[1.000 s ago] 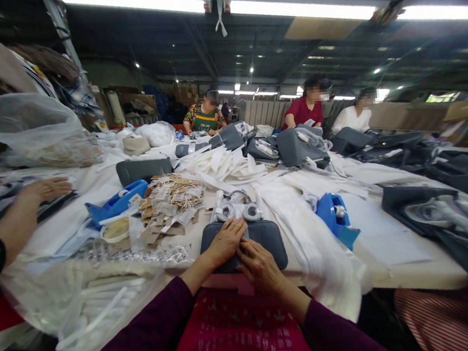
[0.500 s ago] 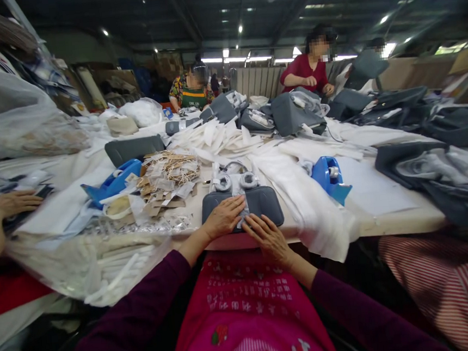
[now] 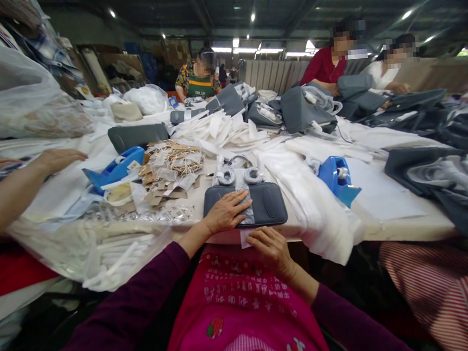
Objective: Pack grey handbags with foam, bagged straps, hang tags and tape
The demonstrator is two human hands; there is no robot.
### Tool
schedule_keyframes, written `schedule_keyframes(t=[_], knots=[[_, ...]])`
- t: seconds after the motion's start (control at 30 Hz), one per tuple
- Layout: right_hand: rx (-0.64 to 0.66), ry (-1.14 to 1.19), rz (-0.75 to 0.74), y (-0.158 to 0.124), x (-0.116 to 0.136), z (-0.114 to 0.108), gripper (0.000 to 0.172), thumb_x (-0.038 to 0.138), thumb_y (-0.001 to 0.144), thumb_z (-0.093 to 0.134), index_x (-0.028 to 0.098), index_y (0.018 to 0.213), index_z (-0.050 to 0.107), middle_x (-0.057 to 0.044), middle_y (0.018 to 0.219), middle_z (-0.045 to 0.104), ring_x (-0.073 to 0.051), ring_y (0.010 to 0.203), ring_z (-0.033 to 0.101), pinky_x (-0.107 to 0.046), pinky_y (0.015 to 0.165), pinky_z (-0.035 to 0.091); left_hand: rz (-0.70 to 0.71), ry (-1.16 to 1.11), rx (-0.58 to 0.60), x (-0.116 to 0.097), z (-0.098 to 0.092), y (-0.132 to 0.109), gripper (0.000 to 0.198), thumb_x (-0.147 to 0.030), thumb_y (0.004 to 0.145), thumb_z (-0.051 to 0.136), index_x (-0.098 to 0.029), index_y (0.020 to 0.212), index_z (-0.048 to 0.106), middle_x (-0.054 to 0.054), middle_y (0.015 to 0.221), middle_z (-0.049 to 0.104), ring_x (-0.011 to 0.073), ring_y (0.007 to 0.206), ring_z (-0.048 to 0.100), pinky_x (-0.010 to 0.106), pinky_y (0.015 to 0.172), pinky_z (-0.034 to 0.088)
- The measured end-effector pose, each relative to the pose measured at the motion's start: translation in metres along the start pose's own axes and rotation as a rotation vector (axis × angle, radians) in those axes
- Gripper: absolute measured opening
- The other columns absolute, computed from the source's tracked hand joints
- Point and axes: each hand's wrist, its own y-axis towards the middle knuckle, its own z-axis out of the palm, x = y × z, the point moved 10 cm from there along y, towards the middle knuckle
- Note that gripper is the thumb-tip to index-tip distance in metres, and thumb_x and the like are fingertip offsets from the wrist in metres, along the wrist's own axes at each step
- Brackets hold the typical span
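A dark grey flat bag (image 3: 272, 202) lies at the table's front edge, directly before me. Two rings wrapped in clear film (image 3: 253, 175) and a dark curved strap (image 3: 238, 158) sit just behind it. Across its middle runs a pale translucent strip (image 3: 246, 238), whose end hangs over the front edge. My left hand (image 3: 228, 211) rests flat on the bag and the strip, fingers stretched out. Lower down, at the table edge, my right hand (image 3: 271, 247) pinches the strip's hanging end between thumb and fingers.
Blue tape dispensers stand left (image 3: 114, 169) and right (image 3: 336, 177). Beside the left one is a heap of brown tags (image 3: 171, 167). White padding (image 3: 301, 191) drapes over the edge. Grey bags (image 3: 306, 109) are piled behind. Another person's arm (image 3: 25, 185) reaches in at left; co-workers stand opposite.
My right hand has moved down off the bag to the table edge and taken hold of the strip's end. The left hand stays on the bag. The neighbour's arm has come further in.
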Motion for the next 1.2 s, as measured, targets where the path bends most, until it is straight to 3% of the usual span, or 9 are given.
schedule_keyframes(t=[0.3,0.5,0.6,0.7,0.87,1.0,1.2], knots=[[0.098,0.009,0.018,0.005,0.011,0.001,0.025,0.012,0.095,0.045,0.018,0.082,0.066,-0.003,0.075,0.065,-0.017,0.073,0.052,-0.031,0.069,0.037,0.003,0.017,-0.035,0.001,0.003,0.001,0.051,-0.032,0.089,0.057,-0.017,0.138,0.047,0.015,0.151,0.036,0.0273,0.141,0.031,0.045,0.115,0.027],[0.083,0.104,0.222,0.039,-0.029,-0.004,0.02,0.016,0.093,0.052,0.021,0.082,0.068,-0.001,0.083,0.066,-0.015,0.08,0.056,-0.027,0.073,0.039,0.003,0.034,-0.043,-0.003,0.004,-0.004,0.049,-0.027,0.091,0.053,-0.016,0.138,0.046,0.014,0.15,0.037,0.0254,0.141,0.031,0.045,0.115,0.028],[0.107,0.099,0.382,0.054,-0.06,0.004,0.019,0.019,0.092,0.054,0.023,0.08,0.069,0.001,0.091,0.066,-0.013,0.084,0.059,-0.024,0.072,0.039,0.01,0.011,-0.071,-0.013,0.006,-0.016,0.048,-0.013,0.09,0.047,-0.013,0.138,0.044,0.013,0.146,0.044,0.0211,0.14,0.034,0.041,0.115,0.031],[0.151,0.065,0.465,0.062,-0.079,0.017,0.019,0.023,0.09,0.056,0.023,0.076,0.069,0.003,0.091,0.066,-0.011,0.077,0.059,-0.023,0.066,0.037,0.004,-0.043,-0.145,-0.025,0.002,-0.034,0.041,-0.009,0.09,0.042,-0.012,0.13,0.052,0.012,0.139,0.053,0.019,0.136,0.04,0.039,0.114,0.035],[0.182,0.016,0.515,0.067,-0.092,0.028,0.018,0.023,0.086,0.058,0.023,0.072,0.069,0.004,0.088,0.065,-0.011,0.078,0.058,-0.025,0.06,0.031,-0.142,-0.184,-0.267,-0.024,-0.003,-0.051,0.032,-0.009,0.089,0.046,-0.014,0.12,0.053,0.013,0.129,0.057,0.0207,0.125,0.05,0.041,0.108,0.043],[0.209,-0.025,0.551,0.069,-0.097,0.032,0.016,0.022,0.084,0.06,0.023,0.071,0.069,0.004,0.087,0.063,-0.012,0.078,0.056,-0.027,0.056,0.025,-0.279,-0.266,-0.278,-0.015,0.0,-0.052,0.028,-0.012,0.086,0.052,-0.015,0.114,0.049,0.012,0.12,0.055,0.022,0.112,0.056,0.04,0.097,0.051],[0.3,-0.121,0.563,0.072,-0.1,0.038,0.013,0.025,0.084,0.061,0.023,0.073,0.067,0.004,0.091,0.061,-0.01,0.08,0.055,-0.028,0.054,0.021,-0.277,-0.189,-0.228,-0.017,0.003,-0.049,0.046,-0.011,0.089,0.048,-0.018,0.134,0.042,0.011,0.123,0.051,0.0227,0.113,0.054,0.041,0.1,0.049]])
